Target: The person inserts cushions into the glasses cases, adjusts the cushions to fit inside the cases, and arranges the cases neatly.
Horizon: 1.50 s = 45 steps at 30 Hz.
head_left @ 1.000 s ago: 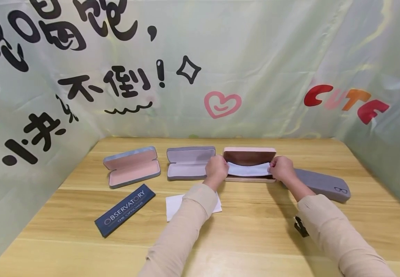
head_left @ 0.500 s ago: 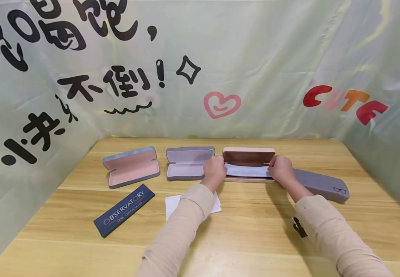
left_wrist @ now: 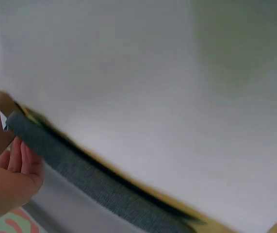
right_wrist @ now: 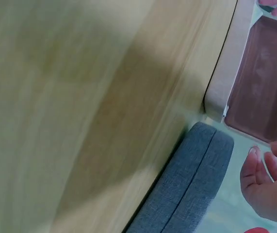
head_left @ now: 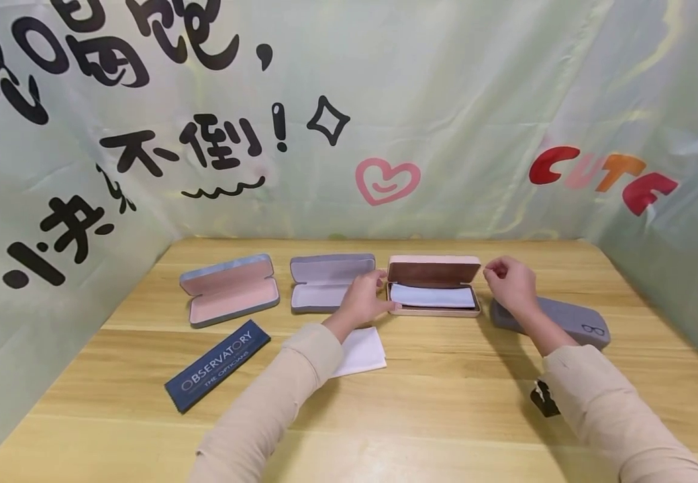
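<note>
In the head view a folded pale blue cloth lies inside an open pink glasses case with a brown lining. My left hand is at the case's left end, thumb at the front corner and fingers apart, holding nothing. Behind that hand stands an open grey-purple glasses case. My right hand hovers off the pink case's right end, its fingers loosely bent around nothing. Close below it sits a closed grey glasses case with a spectacles drawing. The right wrist view shows the hand beside the brown-lined lid.
An open blue glasses case with a pink lining stands at the back left. In front of it lies a dark blue printed cloth. A white folded cloth is partly under the left arm. A small black object shows beside the right sleeve.
Both hands have let go of the pale blue cloth, which now lies in the pink case. The left hand has drawn back to the left, the right hand outward to the right.
</note>
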Each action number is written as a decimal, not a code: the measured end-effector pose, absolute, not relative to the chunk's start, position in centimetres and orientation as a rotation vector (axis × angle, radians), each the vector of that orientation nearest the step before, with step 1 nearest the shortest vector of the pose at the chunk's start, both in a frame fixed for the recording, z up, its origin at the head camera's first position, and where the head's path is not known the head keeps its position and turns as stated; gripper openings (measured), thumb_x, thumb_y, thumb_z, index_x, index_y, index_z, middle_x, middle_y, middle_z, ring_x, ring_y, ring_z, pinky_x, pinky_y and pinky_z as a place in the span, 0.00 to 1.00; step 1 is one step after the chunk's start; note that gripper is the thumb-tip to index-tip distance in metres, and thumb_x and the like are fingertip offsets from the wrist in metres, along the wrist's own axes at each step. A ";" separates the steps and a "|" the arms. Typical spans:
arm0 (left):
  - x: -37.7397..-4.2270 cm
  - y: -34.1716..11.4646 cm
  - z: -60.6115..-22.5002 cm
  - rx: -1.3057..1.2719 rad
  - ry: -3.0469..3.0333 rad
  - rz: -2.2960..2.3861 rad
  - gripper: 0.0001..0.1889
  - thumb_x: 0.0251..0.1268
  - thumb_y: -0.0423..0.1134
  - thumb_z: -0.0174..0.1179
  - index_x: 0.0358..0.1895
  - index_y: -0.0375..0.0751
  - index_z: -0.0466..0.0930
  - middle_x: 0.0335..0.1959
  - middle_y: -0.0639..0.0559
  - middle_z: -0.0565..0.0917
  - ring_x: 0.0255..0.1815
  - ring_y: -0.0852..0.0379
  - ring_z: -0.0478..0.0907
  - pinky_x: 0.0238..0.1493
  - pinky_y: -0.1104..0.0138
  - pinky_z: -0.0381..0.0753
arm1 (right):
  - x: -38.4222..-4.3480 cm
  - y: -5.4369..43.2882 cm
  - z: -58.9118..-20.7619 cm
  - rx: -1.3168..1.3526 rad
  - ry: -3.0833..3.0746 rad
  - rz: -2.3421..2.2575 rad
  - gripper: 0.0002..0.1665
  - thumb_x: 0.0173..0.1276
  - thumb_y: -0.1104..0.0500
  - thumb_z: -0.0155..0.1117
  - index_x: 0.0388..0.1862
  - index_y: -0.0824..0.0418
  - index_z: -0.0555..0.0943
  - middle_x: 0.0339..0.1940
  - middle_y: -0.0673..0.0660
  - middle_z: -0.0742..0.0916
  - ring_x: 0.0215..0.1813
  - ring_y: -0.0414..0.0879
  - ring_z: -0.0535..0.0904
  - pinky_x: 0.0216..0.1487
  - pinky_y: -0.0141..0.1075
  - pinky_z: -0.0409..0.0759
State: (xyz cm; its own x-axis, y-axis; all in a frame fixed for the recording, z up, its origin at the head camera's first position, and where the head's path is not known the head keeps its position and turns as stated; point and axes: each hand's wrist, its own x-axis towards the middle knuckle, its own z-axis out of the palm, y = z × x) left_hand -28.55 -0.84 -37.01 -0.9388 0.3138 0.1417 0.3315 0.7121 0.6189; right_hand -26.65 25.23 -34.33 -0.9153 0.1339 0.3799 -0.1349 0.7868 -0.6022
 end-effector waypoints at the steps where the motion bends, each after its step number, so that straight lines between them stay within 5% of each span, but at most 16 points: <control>1: -28.5 -0.9 -37.2 -0.557 -2.881 -1.063 0.37 0.48 0.45 0.71 0.61 0.33 0.68 0.53 0.41 0.79 0.54 0.49 0.76 0.55 0.60 0.75 | -26.7 25.3 -34.4 -0.003 -2.563 0.919 0.09 0.63 0.65 0.54 0.34 0.73 0.77 0.29 0.68 0.82 0.33 0.55 0.76 0.34 0.36 0.70; 12: -28.9 -0.6 -37.7 -0.521 -2.996 -0.862 0.48 0.40 0.54 0.73 0.66 0.35 0.64 0.58 0.46 0.77 0.58 0.48 0.66 0.60 0.59 0.68 | -27.3 24.8 -34.5 -0.022 -2.612 1.189 0.27 0.74 0.53 0.42 0.55 0.75 0.71 0.49 0.74 0.77 0.52 0.63 0.72 0.53 0.50 0.69; 19: -28.9 -0.5 -37.5 -0.497 -3.031 -0.859 0.50 0.39 0.53 0.74 0.67 0.35 0.61 0.62 0.47 0.73 0.55 0.50 0.62 0.62 0.58 0.62 | -28.0 24.5 -34.2 -0.011 -2.728 1.422 0.37 0.75 0.44 0.33 0.67 0.74 0.59 0.60 0.75 0.70 0.58 0.64 0.68 0.58 0.50 0.68; 38: -30.0 -0.6 -37.5 -0.536 -3.079 -0.975 0.52 0.39 0.48 0.75 0.71 0.40 0.56 0.59 0.50 0.75 0.60 0.50 0.57 0.63 0.58 0.55 | -28.0 24.3 -34.2 -0.034 -2.764 1.555 0.37 0.75 0.46 0.32 0.67 0.76 0.56 0.62 0.75 0.67 0.55 0.61 0.69 0.58 0.48 0.71; 45: -30.1 -0.5 -37.5 -0.535 -3.084 -0.964 0.54 0.38 0.48 0.75 0.71 0.41 0.54 0.61 0.50 0.74 0.62 0.50 0.57 0.64 0.58 0.55 | -28.7 25.2 -33.8 0.094 -2.896 1.616 0.41 0.75 0.43 0.30 0.70 0.75 0.50 0.70 0.75 0.56 0.67 0.67 0.59 0.66 0.54 0.63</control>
State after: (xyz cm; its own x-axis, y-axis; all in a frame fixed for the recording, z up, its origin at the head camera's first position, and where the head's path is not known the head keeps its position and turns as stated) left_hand -30.06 -0.48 -37.51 -0.9379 0.3456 -0.0300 0.2670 0.7743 0.5737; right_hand -28.68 25.20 -33.83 -0.9829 -0.1346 -0.1253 0.0360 0.5274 -0.8488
